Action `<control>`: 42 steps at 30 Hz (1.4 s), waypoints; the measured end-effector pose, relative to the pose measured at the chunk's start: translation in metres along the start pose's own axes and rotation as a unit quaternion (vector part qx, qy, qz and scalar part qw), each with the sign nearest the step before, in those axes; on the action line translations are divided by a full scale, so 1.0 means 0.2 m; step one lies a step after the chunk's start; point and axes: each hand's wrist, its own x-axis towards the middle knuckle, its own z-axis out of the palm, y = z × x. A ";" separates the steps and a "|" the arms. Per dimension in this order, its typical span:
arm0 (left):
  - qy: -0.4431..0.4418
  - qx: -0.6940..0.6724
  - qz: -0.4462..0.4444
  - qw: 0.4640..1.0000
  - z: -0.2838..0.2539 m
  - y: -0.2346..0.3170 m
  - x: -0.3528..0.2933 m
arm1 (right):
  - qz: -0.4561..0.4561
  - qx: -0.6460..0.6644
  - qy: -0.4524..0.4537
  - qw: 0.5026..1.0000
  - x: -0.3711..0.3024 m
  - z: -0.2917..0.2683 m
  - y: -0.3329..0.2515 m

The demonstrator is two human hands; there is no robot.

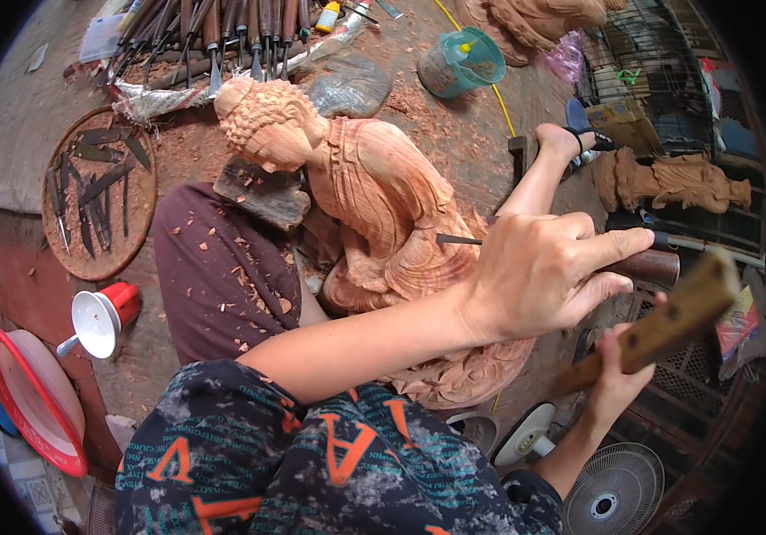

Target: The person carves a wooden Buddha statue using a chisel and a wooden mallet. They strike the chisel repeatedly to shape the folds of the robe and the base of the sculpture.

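Note:
A carved wooden seated figure [381, 183] with a curly-haired head leans across my lap, its head toward the far left. My left hand [534, 272] is wrapped round a chisel, its forearm crossing in front of the figure. The narrow dark chisel blade [458, 239] points left at the robe folds, and the brown chisel handle [648, 267] sticks out to the right. Whether the tip touches the wood I cannot tell. My right hand [619, 374] grips a wooden mallet [675, 321], its end raised just right of the chisel handle and slightly blurred.
Several chisels [253, 31] lie in a row at the far left. A round tray [139, 236] of dark blades is on the left, near a white-and-red lamp [98, 323]. A teal bucket [441, 76], another carving [668, 181] and a fan [614, 499] stand around me.

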 end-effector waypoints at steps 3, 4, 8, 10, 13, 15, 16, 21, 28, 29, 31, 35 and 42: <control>-0.009 0.008 -0.006 1.000 -0.01 0.00 -0.01 | 0.032 -0.001 0.003 0.999 -0.01 -0.04 0.03; -0.012 0.013 -0.005 1.000 -0.01 0.00 -0.01 | 0.037 0.054 0.011 0.998 0.00 -0.03 0.02; -0.001 0.022 0.010 1.000 -0.04 0.01 -0.02 | 0.033 -0.021 -0.016 0.999 -0.04 -0.03 0.04; 0.000 0.007 0.023 1.000 -0.04 0.03 -0.02 | 0.022 -0.028 -0.035 0.999 -0.05 -0.02 0.02; -0.019 0.026 0.036 0.999 -0.04 0.04 0.00 | 0.042 0.028 -0.042 0.998 -0.01 -0.02 -0.03; 0.004 0.021 0.037 0.999 -0.04 0.02 0.00 | 0.054 0.079 -0.030 0.995 0.02 -0.01 -0.06; 0.019 0.015 0.037 0.999 -0.04 0.01 0.01 | 0.022 0.106 -0.013 0.994 0.04 0.02 -0.09; 0.064 -0.008 0.009 0.998 0.01 -0.02 0.02 | 0.022 0.139 -0.013 0.990 0.07 -0.03 -0.13; 0.045 -0.009 -0.004 0.999 0.00 -0.01 0.02 | 0.011 0.023 -0.007 1.000 0.05 -0.06 -0.05; 0.042 -0.005 -0.003 0.999 -0.01 -0.02 0.02 | 0.030 0.075 -0.001 0.997 0.06 -0.05 -0.07; 0.037 -0.004 -0.002 0.999 -0.01 -0.01 0.03 | 0.006 0.062 -0.010 0.998 0.07 -0.04 -0.07; 0.031 -0.016 -0.007 0.999 0.00 0.01 0.02 | 0.001 -0.063 -0.021 0.998 0.05 -0.07 -0.04; 0.045 -0.019 -0.012 0.999 -0.02 -0.02 0.01 | 0.015 0.164 -0.011 0.986 0.08 -0.05 -0.11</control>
